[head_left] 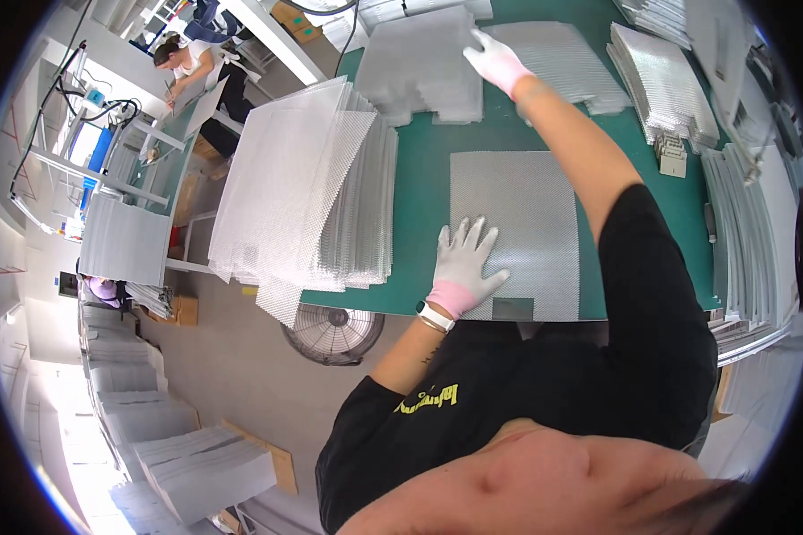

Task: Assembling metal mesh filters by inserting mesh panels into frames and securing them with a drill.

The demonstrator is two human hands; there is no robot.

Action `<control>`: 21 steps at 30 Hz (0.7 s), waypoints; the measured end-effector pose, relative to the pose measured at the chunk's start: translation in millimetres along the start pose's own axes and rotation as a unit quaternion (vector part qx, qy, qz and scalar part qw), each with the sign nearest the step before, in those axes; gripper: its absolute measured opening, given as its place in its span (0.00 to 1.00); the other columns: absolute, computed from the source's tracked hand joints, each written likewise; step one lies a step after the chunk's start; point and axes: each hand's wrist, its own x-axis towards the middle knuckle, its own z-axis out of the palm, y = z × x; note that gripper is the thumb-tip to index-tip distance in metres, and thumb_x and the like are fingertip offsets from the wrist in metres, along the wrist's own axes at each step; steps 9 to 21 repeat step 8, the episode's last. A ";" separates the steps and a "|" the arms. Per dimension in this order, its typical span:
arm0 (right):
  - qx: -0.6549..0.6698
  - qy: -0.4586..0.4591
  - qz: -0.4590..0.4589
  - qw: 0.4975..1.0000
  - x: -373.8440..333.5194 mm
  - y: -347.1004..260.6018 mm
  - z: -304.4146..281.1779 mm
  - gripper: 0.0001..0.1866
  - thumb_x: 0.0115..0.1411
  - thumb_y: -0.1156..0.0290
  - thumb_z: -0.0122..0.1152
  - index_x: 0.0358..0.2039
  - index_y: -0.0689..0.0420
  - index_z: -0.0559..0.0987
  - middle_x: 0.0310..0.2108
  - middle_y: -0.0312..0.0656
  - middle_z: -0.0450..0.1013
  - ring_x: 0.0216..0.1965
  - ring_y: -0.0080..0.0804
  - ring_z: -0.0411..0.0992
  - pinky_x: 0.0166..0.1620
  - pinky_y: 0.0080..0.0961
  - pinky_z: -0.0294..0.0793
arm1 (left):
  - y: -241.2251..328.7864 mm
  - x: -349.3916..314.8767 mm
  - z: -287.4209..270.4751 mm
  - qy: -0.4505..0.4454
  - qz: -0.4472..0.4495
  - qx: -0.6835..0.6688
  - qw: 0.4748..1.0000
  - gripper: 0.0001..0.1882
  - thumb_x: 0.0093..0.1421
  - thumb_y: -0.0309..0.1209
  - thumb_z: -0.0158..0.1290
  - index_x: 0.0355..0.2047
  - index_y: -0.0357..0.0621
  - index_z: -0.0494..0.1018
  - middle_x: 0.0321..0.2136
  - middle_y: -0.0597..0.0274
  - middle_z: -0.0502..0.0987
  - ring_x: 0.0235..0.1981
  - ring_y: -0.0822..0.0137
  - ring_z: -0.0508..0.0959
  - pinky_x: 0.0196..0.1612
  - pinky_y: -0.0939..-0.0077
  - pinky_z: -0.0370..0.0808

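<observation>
A grey sheet with a fine mesh-like pattern (535, 214) lies on the green tabletop in front of me, a small rectangular notch in its near edge. My left hand (464, 267), in a white glove with a pink cuff, rests flat on the sheet's left part with its fingers spread. Stretched out to the far side, my gloved right hand (495, 61) is at the right edge of a stack of smooth, translucent grey sheets (415, 67). Its fingers are extended and apart, and I see nothing held in them. Beside it lies a stack of patterned sheets (558, 67).
A tall, uneven stack of mesh-patterned sheets (285, 187) stands at the left, overhanging the green table (419, 205). More sheets (660, 80) and small pale blocks (672, 156) are at the right. A floor fan (335, 334) sits below; a co-worker (192, 67) bends over another table.
</observation>
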 end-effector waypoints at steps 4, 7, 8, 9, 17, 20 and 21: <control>-0.161 0.007 -0.012 0.987 39.3 -3.3 21.6 0.32 0.58 0.60 0.54 0.64 0.51 0.69 0.61 0.52 0.68 0.61 0.48 0.67 0.63 0.37 0.66 | -12.0 11.0 2.6 0.026 -0.008 -0.016 1.000 0.42 0.59 0.58 0.50 0.68 0.47 0.59 0.69 0.47 0.54 0.71 0.45 0.51 0.72 0.44 0.41; -0.104 0.007 -0.091 0.990 53.7 -37.3 26.1 0.30 0.58 0.61 0.55 0.63 0.48 0.71 0.59 0.49 0.71 0.60 0.41 0.70 0.63 0.33 0.67 | -27.9 25.2 2.7 0.029 -0.026 -0.011 0.999 0.43 0.58 0.59 0.50 0.68 0.47 0.59 0.70 0.47 0.54 0.72 0.45 0.50 0.72 0.44 0.41; -0.023 0.001 -0.144 0.989 65.0 -44.6 21.9 0.30 0.58 0.61 0.55 0.63 0.48 0.71 0.58 0.50 0.72 0.59 0.41 0.70 0.63 0.32 0.67 | -31.8 30.2 3.3 0.022 -0.028 0.002 0.999 0.44 0.60 0.59 0.49 0.69 0.49 0.56 0.71 0.48 0.52 0.72 0.46 0.49 0.72 0.44 0.39; -0.023 0.001 -0.144 0.989 65.0 -44.6 21.9 0.30 0.58 0.61 0.55 0.63 0.48 0.71 0.58 0.50 0.72 0.59 0.41 0.70 0.63 0.32 0.67 | -31.8 30.2 3.3 0.022 -0.028 0.002 0.999 0.44 0.60 0.59 0.49 0.69 0.49 0.56 0.71 0.48 0.52 0.72 0.46 0.49 0.72 0.44 0.39; -0.023 0.001 -0.144 0.989 65.0 -44.6 21.9 0.30 0.58 0.61 0.55 0.63 0.48 0.71 0.58 0.50 0.72 0.59 0.41 0.70 0.63 0.32 0.67 | -31.8 30.2 3.3 0.022 -0.028 0.002 0.999 0.44 0.60 0.59 0.49 0.69 0.49 0.56 0.71 0.48 0.52 0.72 0.46 0.49 0.72 0.44 0.39; -0.023 0.001 -0.144 0.989 65.0 -44.6 21.9 0.30 0.58 0.61 0.55 0.63 0.48 0.71 0.58 0.50 0.72 0.59 0.41 0.70 0.63 0.32 0.67 | -31.8 30.2 3.3 0.022 -0.028 0.002 0.999 0.44 0.60 0.59 0.49 0.69 0.49 0.56 0.71 0.48 0.52 0.72 0.46 0.49 0.72 0.44 0.39; -0.023 0.001 -0.144 0.989 65.0 -44.6 21.9 0.30 0.58 0.61 0.55 0.63 0.48 0.71 0.58 0.50 0.72 0.59 0.41 0.70 0.63 0.32 0.67 | -31.8 30.2 3.3 0.022 -0.028 0.002 0.999 0.44 0.60 0.59 0.49 0.69 0.49 0.56 0.71 0.48 0.52 0.72 0.46 0.49 0.72 0.44 0.39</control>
